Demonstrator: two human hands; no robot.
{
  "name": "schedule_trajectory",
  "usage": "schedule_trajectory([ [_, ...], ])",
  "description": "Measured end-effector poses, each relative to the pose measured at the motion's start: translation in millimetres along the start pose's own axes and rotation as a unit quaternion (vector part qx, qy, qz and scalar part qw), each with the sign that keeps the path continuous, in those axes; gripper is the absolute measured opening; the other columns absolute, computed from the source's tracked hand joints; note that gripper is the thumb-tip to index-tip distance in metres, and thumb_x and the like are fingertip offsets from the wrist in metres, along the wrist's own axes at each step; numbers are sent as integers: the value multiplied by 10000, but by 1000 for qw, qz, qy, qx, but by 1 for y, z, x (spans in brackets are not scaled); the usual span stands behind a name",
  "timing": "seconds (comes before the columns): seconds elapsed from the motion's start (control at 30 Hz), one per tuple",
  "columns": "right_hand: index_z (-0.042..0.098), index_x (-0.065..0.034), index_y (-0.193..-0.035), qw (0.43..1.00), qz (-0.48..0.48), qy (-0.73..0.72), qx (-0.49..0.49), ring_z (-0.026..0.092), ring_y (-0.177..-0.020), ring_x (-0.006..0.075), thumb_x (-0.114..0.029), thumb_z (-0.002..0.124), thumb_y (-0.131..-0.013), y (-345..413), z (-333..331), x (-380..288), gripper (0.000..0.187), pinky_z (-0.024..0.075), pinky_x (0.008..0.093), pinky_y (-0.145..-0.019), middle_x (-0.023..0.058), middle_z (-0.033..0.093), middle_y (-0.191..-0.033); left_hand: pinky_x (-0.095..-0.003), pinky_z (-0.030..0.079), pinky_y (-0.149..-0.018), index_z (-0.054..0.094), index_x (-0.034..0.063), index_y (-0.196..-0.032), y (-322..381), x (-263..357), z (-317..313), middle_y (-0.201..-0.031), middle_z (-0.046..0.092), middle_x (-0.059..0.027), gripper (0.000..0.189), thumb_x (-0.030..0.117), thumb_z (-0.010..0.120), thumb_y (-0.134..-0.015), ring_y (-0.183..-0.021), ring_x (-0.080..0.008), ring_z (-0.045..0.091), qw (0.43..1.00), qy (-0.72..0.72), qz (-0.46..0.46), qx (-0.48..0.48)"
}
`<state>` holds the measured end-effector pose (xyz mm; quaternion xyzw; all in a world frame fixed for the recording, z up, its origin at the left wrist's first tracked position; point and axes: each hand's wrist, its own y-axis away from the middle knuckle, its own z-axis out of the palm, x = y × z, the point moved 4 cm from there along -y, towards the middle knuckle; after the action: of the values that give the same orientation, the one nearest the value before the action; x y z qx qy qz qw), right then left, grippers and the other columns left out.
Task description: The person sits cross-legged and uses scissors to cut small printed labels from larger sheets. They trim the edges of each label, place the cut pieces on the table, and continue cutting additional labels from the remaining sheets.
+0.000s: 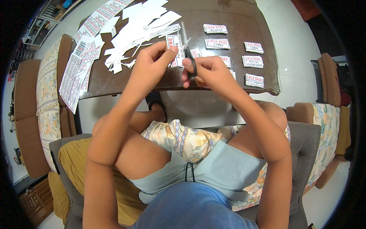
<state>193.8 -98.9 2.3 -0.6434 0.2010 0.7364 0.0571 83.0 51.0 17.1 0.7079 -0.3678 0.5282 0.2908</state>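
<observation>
Between the thumb and fingers of my left hand [155,58] is a small printed paper label [177,47], turned sideways with red and black lettering. My right hand [204,70] has its fingers through the black handle of a pair of scissors [188,54]. The scissors' blades point away from me, beside the label's right edge. A thin strip of paper [184,30] stands up by the blades. Just beyond my right hand, another printed label [196,52] lies partly hidden on the table.
The dark brown table [191,14] has a glass top. Small label stacks [217,43] stand to the right, with more [254,80] near the right edge. White paper offcuts [131,37] heap up at left. Uncut printed sheets [77,67] overhang the left front edge.
</observation>
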Motion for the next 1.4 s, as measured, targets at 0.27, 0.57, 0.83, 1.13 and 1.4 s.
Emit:
schedule_trajectory([
  [0.27,781,6,-1083,992,-63,97,42,465,-586,22,-644,640,-1004,8,-51,-21,669,342,215,-560,-61,514,-640,-270,338,-604,660,35,-858,-11,-1,-15,-724,543,46,339,331,761,-988,-685,-52,431,978,-66,30,-195],
  [0.57,743,-11,-1101,999,-23,44,13,542,-669,60,-382,806,-930,25,-50,-13,413,411,219,-612,13,661,-825,-300,440,-689,673,-7,-916,-10,39,20,-779,614,-8,324,290,801,-938,-748,-95,516,940,-179,43,-288],
  [0.83,784,10,-1083,994,-31,-46,92,564,-745,52,-135,790,-913,39,-76,5,223,429,219,-680,16,738,-930,-428,516,-744,668,-6,-1015,7,77,51,-877,694,-162,427,368,828,-885,-782,-319,654,937,-272,142,-165],
  [1.13,772,33,-1061,975,-52,-124,179,567,-756,52,-134,796,-937,54,-107,3,209,416,210,-664,24,729,-928,-469,510,-784,618,47,-1084,1,79,110,-994,685,-114,375,243,826,-841,-973,-336,648,873,-374,314,3],
  [1.4,787,-10,-919,952,-105,-167,233,569,-698,66,-180,808,-913,54,-126,-2,171,409,237,-652,-6,684,-781,-442,472,-795,643,73,-1033,-8,91,140,-950,699,-86,263,201,790,-856,-939,-298,660,832,-404,378,37],
])
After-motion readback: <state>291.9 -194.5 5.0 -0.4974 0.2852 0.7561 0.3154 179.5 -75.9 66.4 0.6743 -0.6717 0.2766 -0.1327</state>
